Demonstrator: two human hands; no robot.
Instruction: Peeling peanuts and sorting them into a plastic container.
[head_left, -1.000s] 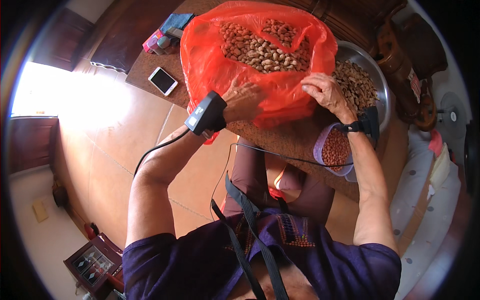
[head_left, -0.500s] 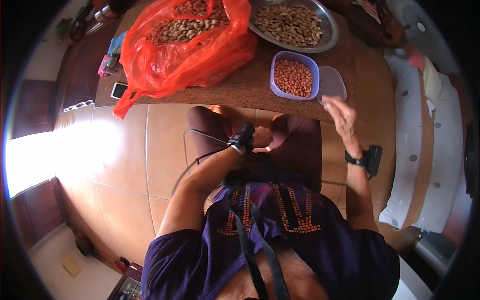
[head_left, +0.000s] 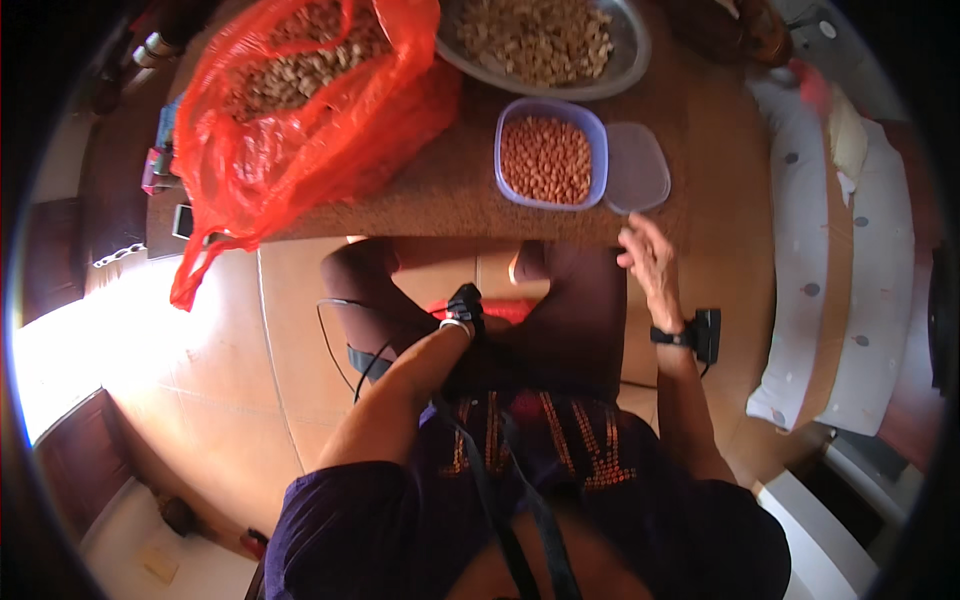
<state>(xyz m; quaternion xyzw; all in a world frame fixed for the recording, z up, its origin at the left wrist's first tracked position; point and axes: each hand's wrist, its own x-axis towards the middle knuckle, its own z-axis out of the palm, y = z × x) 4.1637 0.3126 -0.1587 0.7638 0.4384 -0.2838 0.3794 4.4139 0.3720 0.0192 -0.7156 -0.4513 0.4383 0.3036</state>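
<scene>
My right hand [head_left: 650, 262] hovers by the table's near edge with its fingers stretched and apart, holding nothing. Just beyond its fingertips lies a clear plastic lid [head_left: 637, 168]. Left of the lid stands a square purple-blue plastic tub [head_left: 600, 185] filled with shelled, red-skinned peanuts [head_left: 545, 160]. My left hand [head_left: 492, 322] is down between my thighs, below the table edge. A black device on the wrist and the shadow hide its fingers.
A large red plastic bag [head_left: 330, 170] of unshelled peanuts [head_left: 310, 75] spreads over the table's left. Behind the tub, a metal bowl [head_left: 630, 60] contains peanut shells [head_left: 535, 40]. A phone [head_left: 183, 221] lies near the left edge. A patterned pale cushion [head_left: 800, 290] is at right.
The view has shifted, so the table things sit further left. My right hand has drawn back slightly from the lid. My left hand has sunk lower between my thighs.
</scene>
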